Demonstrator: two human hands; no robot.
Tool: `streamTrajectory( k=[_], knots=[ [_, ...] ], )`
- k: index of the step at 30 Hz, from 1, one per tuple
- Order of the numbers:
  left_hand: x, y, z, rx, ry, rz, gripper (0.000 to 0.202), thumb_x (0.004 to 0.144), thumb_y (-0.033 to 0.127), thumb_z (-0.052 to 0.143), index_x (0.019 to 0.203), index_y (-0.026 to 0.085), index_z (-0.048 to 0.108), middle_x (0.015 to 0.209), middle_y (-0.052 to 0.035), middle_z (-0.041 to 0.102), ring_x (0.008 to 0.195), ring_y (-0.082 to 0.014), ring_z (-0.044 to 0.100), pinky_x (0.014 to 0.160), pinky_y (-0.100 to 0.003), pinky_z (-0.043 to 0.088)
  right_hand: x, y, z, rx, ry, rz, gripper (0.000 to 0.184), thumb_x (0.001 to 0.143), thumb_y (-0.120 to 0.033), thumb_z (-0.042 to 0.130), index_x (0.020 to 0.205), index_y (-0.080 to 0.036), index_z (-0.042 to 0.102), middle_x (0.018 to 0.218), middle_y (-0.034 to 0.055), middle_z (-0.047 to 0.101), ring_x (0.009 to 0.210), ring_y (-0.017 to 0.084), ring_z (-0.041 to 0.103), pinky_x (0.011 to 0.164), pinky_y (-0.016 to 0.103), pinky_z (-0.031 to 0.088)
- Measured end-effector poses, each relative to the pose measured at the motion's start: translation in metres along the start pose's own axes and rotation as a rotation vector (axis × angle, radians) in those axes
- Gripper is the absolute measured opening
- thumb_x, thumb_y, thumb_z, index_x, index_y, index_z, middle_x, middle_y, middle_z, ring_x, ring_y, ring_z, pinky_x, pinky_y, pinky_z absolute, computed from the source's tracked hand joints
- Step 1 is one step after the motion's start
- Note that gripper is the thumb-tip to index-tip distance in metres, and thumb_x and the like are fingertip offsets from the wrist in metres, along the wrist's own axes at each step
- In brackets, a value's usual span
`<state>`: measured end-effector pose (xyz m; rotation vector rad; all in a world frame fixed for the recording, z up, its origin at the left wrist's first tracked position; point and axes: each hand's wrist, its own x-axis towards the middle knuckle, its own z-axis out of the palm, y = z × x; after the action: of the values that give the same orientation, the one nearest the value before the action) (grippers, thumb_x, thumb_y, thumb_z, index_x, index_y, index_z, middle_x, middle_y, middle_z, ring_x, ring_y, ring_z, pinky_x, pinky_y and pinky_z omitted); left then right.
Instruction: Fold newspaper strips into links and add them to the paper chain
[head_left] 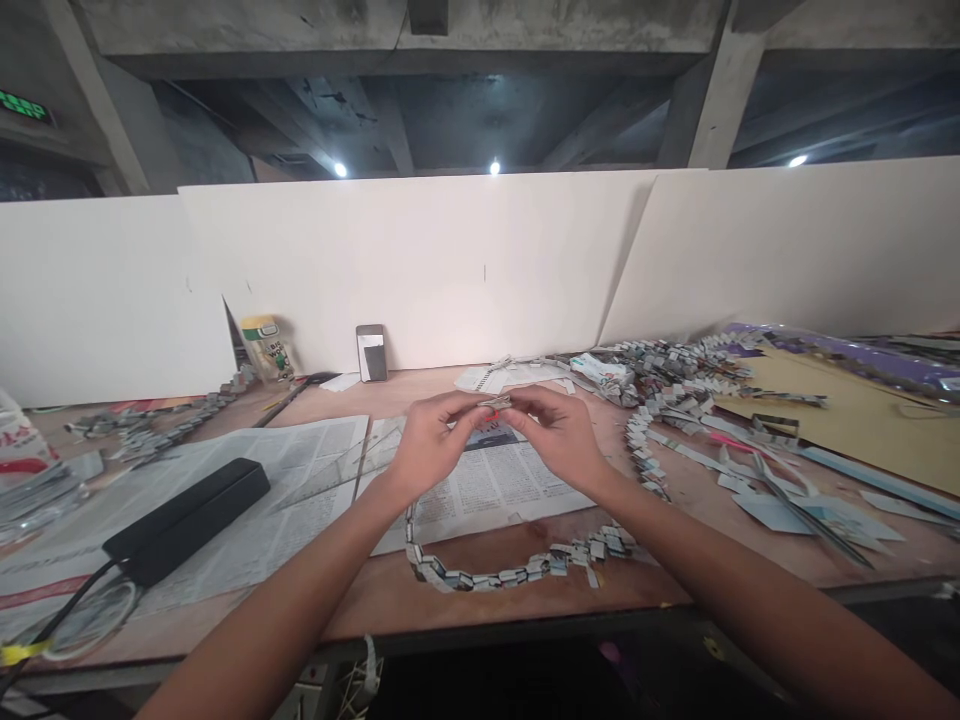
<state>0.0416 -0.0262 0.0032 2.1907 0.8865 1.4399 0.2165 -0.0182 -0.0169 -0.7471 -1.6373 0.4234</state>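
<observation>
My left hand [433,440] and my right hand [553,432] meet above the table, fingers pinched together on a small folded paper strip [495,404]. Below them a chain of folded newspaper links [517,572] curves along the table's front edge and runs up under my left wrist. A newspaper sheet [487,485] lies flat beneath both hands.
A black box [187,520] with a cable rests on more newspaper at left. A clear ruler [337,465], a phone [371,352] and a jar [264,345] stand by the white board. Piles of paper chain [675,375], scissors [806,510], paper scraps and brown card [862,420] fill the right.
</observation>
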Motion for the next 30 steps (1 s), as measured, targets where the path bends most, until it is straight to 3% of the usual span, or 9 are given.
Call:
streamTrajectory(
  k=[7,16,24,30],
  knots=[
    [0.0004,0.0022,0.0008,-0.019,-0.002,-0.078,0.023,0.08,0.033,0.06,0.093,0.019,0.071,0.085,-0.0052,0.073,0.073,-0.0178,0.066,0.068,-0.029,0.052,-0.0007,-0.0037,-0.0002,-0.045,-0.03,-0.027,0.013,0.077,-0.031,0.064,0.084,-0.021,0.067,0.082,0.0055,0.069,0.076,0.02,0.062,0.067,0.035,0.049],
    [0.0018,0.0041,-0.0022,-0.008,-0.063,-0.04,0.02,0.082,0.03,0.058,0.088,0.018,0.072,0.085,-0.0047,0.073,0.073,-0.0162,0.065,0.066,-0.026,0.052,0.0007,-0.0067,-0.0021,0.004,-0.091,-0.051,0.012,0.079,-0.028,0.062,0.086,-0.019,0.067,0.088,0.0067,0.069,0.083,0.02,0.062,0.072,0.033,0.049],
    [0.0019,-0.0012,-0.0023,0.028,-0.103,-0.065,0.024,0.083,0.033,0.056,0.093,0.016,0.07,0.082,-0.005,0.072,0.072,-0.0161,0.065,0.062,-0.025,0.05,0.0042,-0.0015,-0.0039,0.037,-0.149,0.063,0.014,0.079,-0.03,0.062,0.075,-0.018,0.067,0.073,0.004,0.067,0.069,0.016,0.061,0.063,0.028,0.048],
    [0.0042,-0.0036,-0.0049,0.051,-0.156,-0.119,0.022,0.082,0.032,0.055,0.086,0.015,0.069,0.073,-0.0042,0.069,0.066,-0.0143,0.061,0.06,-0.024,0.047,0.0081,0.0007,-0.0067,0.073,-0.296,0.104,0.019,0.081,-0.033,0.059,0.077,-0.016,0.065,0.071,0.003,0.062,0.065,0.013,0.055,0.06,0.026,0.043]
  ],
)
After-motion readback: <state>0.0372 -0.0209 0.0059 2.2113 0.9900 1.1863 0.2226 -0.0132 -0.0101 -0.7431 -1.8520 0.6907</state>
